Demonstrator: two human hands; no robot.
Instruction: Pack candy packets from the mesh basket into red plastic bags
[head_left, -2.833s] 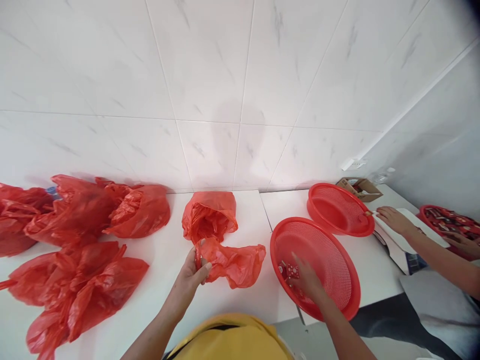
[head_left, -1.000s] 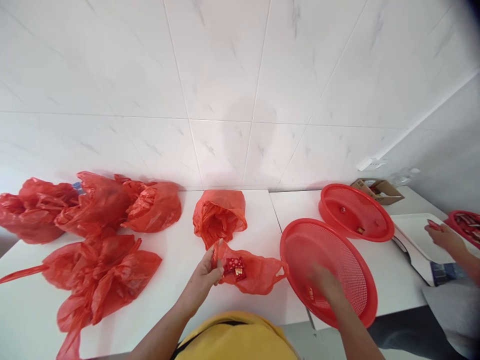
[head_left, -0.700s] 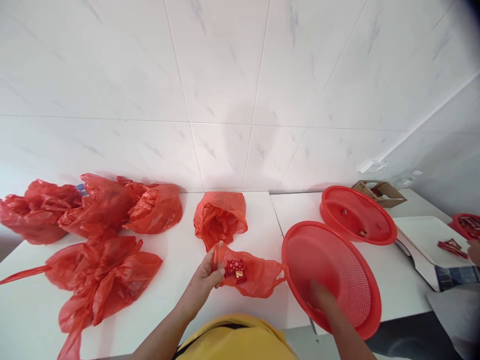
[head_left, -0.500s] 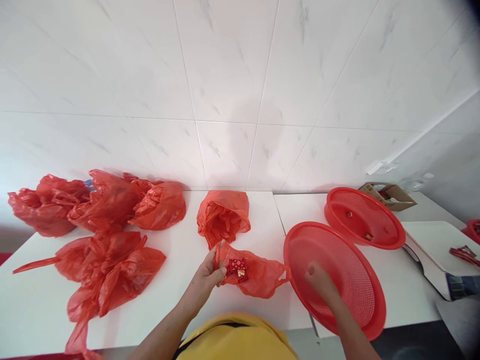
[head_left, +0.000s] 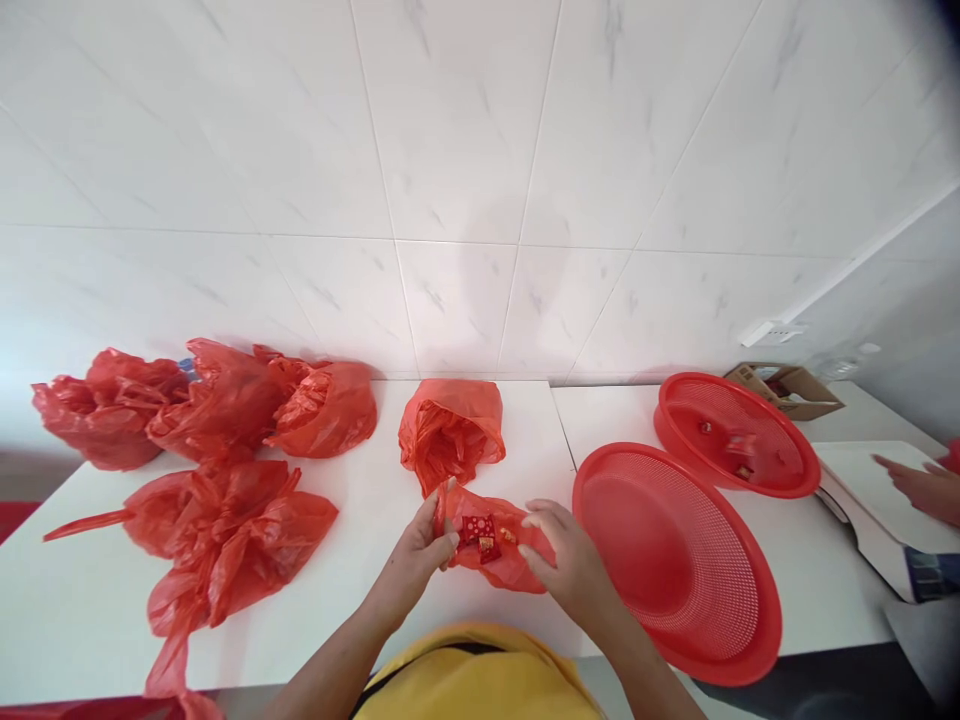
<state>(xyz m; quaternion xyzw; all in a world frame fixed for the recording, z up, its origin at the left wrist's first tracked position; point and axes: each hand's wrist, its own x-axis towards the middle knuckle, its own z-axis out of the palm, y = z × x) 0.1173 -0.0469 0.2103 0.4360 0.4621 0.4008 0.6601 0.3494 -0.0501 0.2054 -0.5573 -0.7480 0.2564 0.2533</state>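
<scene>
My left hand (head_left: 417, 556) pinches the edge of a small red plastic bag (head_left: 491, 560) lying on the white counter, and holds its mouth apart. Small red packets (head_left: 480, 531) show inside the bag. My right hand (head_left: 561, 560) rests on the bag's right side, fingers curled over the plastic. Just right of that hand, a large red mesh basket (head_left: 675, 560) leans tilted, with no packets visible in it.
Another open red bag (head_left: 450, 430) sits behind the held one. Several crumpled red bags (head_left: 217, 470) lie at the left. A second red basket (head_left: 739, 440) with a few packets, a cardboard box (head_left: 787, 385), a white scale (head_left: 870, 500) and another person's hand (head_left: 919, 485) are at the right.
My right hand left the near basket and moved left onto the bag. A small yellow piece now shows beside the packets in the bag. The other person's hand has come back over the scale.
</scene>
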